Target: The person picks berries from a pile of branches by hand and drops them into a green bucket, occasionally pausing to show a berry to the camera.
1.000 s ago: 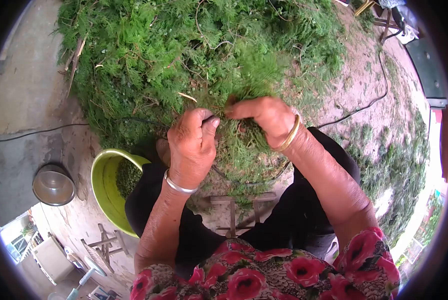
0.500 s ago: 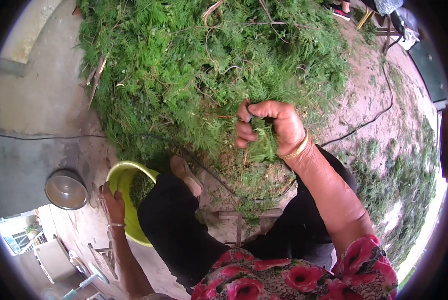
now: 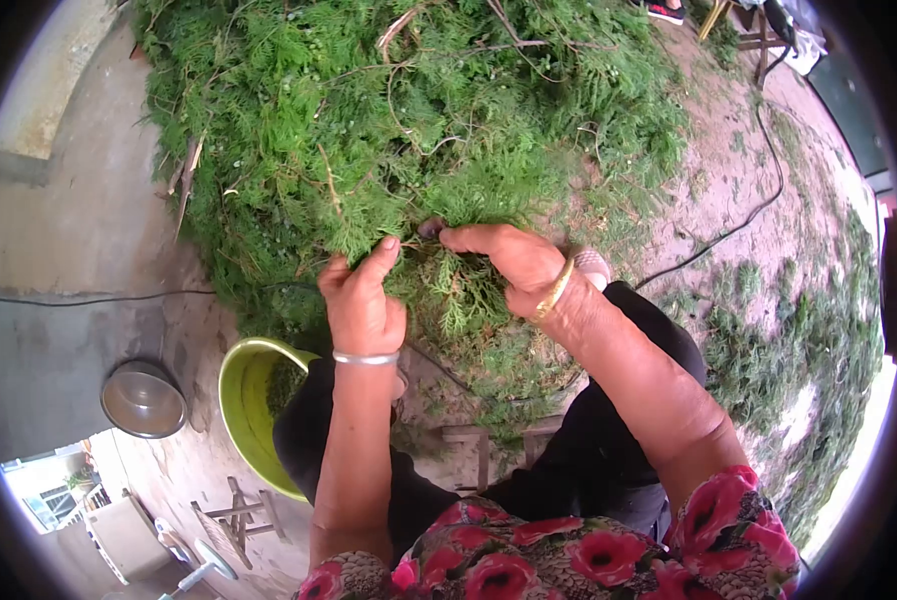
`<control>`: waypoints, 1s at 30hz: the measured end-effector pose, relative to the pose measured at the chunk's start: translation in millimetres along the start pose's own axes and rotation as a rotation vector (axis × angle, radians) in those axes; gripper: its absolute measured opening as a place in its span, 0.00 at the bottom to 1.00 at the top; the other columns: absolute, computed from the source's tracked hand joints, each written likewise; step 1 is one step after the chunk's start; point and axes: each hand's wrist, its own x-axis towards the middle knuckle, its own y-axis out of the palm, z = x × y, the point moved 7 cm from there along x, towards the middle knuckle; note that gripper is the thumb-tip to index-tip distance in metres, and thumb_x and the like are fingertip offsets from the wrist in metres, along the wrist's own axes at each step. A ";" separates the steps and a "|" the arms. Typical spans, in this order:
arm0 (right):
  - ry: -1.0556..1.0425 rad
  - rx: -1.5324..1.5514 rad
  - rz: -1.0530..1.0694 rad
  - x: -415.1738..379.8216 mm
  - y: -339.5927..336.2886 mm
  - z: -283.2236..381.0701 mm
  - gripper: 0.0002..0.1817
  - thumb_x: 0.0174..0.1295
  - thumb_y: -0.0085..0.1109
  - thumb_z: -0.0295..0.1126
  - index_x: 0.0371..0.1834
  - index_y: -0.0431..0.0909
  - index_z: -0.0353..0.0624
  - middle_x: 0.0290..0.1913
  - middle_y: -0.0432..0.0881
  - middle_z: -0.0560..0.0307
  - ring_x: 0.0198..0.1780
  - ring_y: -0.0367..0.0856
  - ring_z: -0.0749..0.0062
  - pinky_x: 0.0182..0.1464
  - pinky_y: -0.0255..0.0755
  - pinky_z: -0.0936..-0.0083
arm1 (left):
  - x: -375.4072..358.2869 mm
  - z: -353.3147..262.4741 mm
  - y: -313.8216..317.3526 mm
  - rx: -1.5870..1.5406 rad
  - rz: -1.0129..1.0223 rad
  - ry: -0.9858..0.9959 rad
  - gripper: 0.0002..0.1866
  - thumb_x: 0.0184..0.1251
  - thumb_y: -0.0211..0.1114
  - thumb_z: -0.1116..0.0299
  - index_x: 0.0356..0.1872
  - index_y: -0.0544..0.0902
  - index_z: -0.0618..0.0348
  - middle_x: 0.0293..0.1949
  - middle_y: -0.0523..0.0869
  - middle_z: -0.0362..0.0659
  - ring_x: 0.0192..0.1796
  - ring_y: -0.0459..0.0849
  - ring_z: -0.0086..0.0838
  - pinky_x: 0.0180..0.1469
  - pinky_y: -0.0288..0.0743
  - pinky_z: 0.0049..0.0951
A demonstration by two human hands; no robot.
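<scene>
A large pile of green leafy branches [image 3: 369, 120] covers the ground ahead. My left hand [image 3: 361, 295], with a silver bangle, is closed with thumb and finger pinched on a thin leafy sprig [image 3: 354, 215] at the pile's near edge. Just right of it, my right hand [image 3: 514, 262], with a gold bangle, is closed round green sprigs [image 3: 469, 295] that hang below its fingers. A small dark thing shows at its fingertips. The yellow-green bucket [image 3: 237, 405], with cut greenery [image 3: 284, 385] inside, stands beside my left leg.
A metal bowl [image 3: 144, 398] lies left of the bucket. Black cable [image 3: 714, 258] crosses the ground on both sides. A wooden stool [image 3: 237, 515] is at lower left. Scattered greenery [image 3: 789, 340] covers the right ground. Part of a person's shoe [image 3: 666, 12] shows at the upper right.
My left hand has left the bucket's rim and moved up and right to the sprigs. My right hand has shifted slightly, its fingers now pointing left towards my left hand.
</scene>
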 end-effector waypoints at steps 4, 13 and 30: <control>0.101 0.229 -0.092 -2.8 -1.8 0.0 0.15 0.61 0.55 0.33 0.48 0.76 0.37 0.42 0.80 0.54 0.38 0.78 0.69 0.43 0.74 0.71 | -31.8 -13.3 38.0 0.536 0.286 0.251 0.08 0.56 0.67 0.74 0.36 0.81 0.65 0.29 0.81 0.35 0.30 0.73 0.16 0.33 0.67 0.20; -0.013 0.402 0.155 -20.2 21.3 22.3 0.29 0.64 0.50 0.53 0.51 0.72 0.34 0.46 0.79 0.44 0.51 0.76 0.63 0.56 0.68 0.65 | -37.6 6.0 45.2 0.892 0.280 0.501 0.11 0.49 0.70 0.77 0.35 0.81 0.65 0.25 0.84 0.42 0.30 0.83 0.30 0.38 0.75 0.26; -0.014 0.077 -0.219 -41.0 -69.4 29.2 0.17 0.63 0.54 0.37 0.45 0.74 0.32 0.43 0.80 0.42 0.49 0.78 0.58 0.52 0.69 0.68 | -129.6 310.1 -118.2 1.339 0.802 -0.159 0.21 0.46 0.66 0.67 0.45 0.79 0.62 0.34 0.82 0.54 0.40 0.81 0.49 0.45 0.75 0.40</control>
